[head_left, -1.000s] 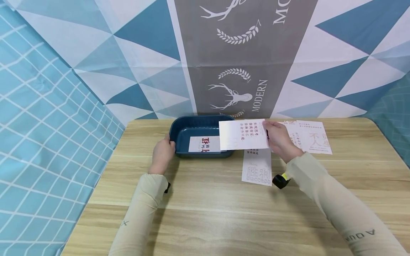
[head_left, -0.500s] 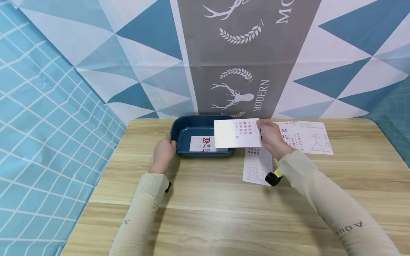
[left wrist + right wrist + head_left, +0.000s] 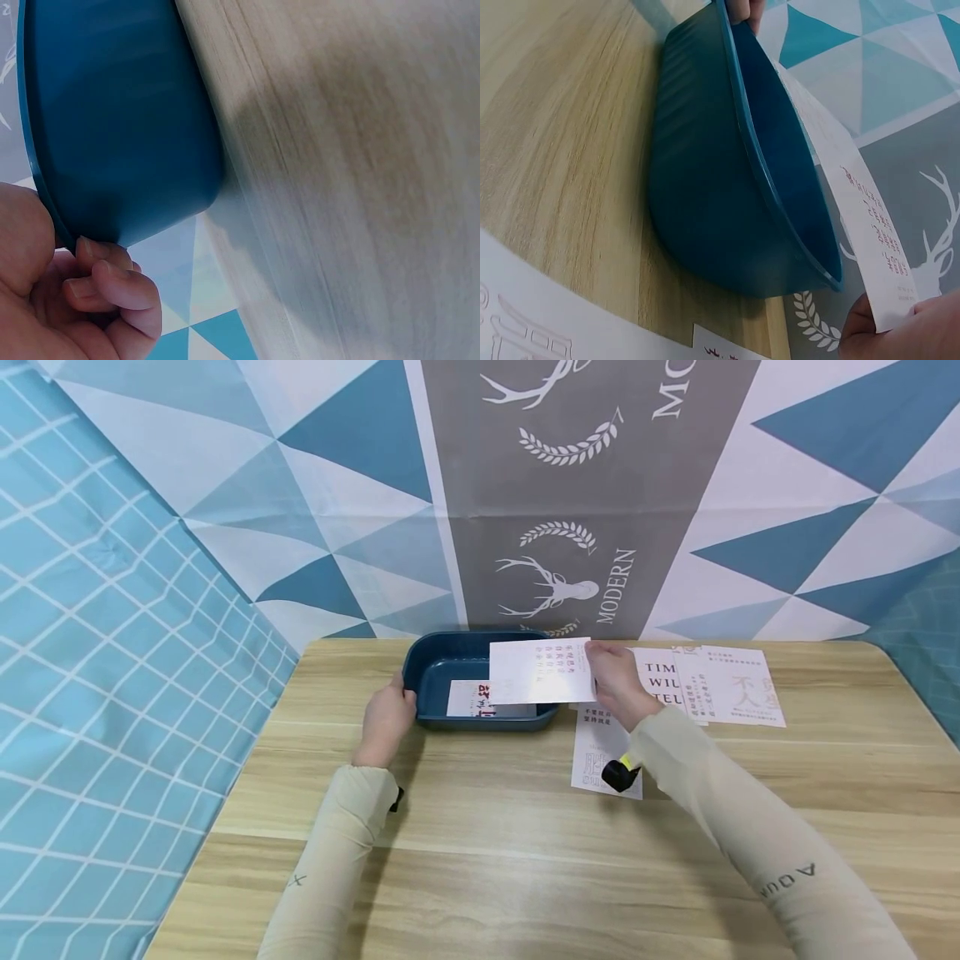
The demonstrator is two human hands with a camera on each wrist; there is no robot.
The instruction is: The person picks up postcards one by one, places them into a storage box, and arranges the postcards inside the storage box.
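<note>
Currently holding the raised card above the blue tray and parallel lengthwise, right end pinched in right fingers. Gripping the tray's left end with left fingers.

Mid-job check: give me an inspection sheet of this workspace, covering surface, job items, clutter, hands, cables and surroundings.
Surface: wood-grain table.
Job items: blue tray with a printed card lying inside; held card raised over the tray; loose cards on the table to its right, some overlapping.
Clutter: nothing seen.
Hands: left hand grips the tray's left end at the rim; right hand pinches the held card's right end.
Cables: nothing seen.
Surroundings: gray deer-print panel between blue-and-white triangles behind; blue gridded covering at left.
</note>
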